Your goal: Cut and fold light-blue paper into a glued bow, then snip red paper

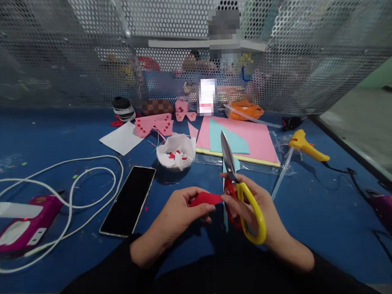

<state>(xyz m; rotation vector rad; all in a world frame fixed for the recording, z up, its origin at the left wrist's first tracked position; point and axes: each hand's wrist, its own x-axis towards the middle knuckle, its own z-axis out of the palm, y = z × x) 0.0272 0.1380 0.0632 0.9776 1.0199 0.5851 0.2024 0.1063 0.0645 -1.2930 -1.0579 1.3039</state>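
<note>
My left hand (181, 210) pinches a small piece of red paper (206, 199) between thumb and fingers. With its thumb and fingertip, my right hand (255, 200) touches the red paper's right end. The same hand has a pair of scissors (229, 163) hooked on it, with one yellow and one red handle. Their blades are together and point up and away from me. Behind the scissors lies a light blue paper strip (225, 219), partly hidden. A white paper-lined bowl (177, 154) with small red and blue scraps stands beyond my left hand.
Pink and light blue sheets (260, 137) lie ahead, with pink paper bows (154, 125) to their left. A phone (128, 202) and white cable (71, 200) are at left. A yellow glue gun (308, 146) rests at right. Perforated metal panels (174, 22) rise behind.
</note>
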